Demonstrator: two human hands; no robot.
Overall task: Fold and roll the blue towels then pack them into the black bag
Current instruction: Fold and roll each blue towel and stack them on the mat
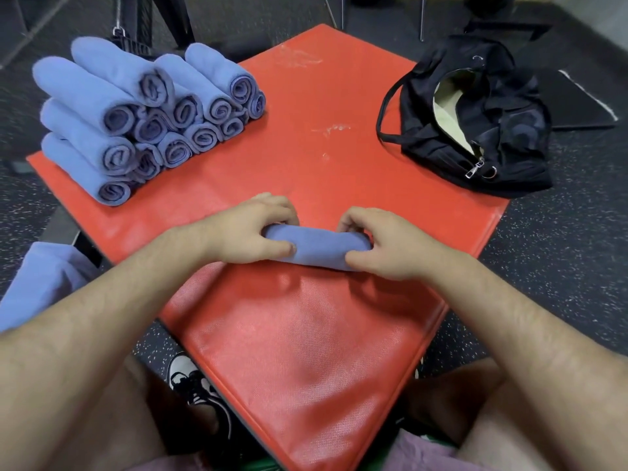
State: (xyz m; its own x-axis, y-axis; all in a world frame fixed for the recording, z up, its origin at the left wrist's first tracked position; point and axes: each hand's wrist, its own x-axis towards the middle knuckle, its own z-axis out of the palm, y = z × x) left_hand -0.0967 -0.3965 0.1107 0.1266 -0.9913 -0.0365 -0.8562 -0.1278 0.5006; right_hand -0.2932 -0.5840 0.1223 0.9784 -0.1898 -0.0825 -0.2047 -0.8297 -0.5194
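On the middle of the red mat [306, 334], in the head view, a blue roll [316, 248] lay crosswise, held at each end. The left hand [251, 232] gripped its left end, fingers curled over the far side and thumb pressed against the near side. The right hand [384, 246] gripped the right end the same way, fingers hooked over the top and thumb underneath at the front. Only the middle stretch of the roll showed between them, resting on the mat. At the far left corner of the mat, well apart from the hands, a stack [142, 117] of rolled blue towels sat piled in tiers, their spiral ends turned toward the mat's centre. At the far right corner the black bag [475, 113] slumped on the mat with its zip open, and a pale lining [445, 107] showed through the gap; what lay deeper inside could not be told. Its strap [387, 110] looped out onto the mat on the left, and a metal zip pull [474, 168] hung at the near end. Beside the left forearm, off the mat's left edge, a loose blue towel [40, 283] lay unrolled. Below the mat's near edge a black-and-white shoe [193, 379] rested on the speckled floor [560, 266].
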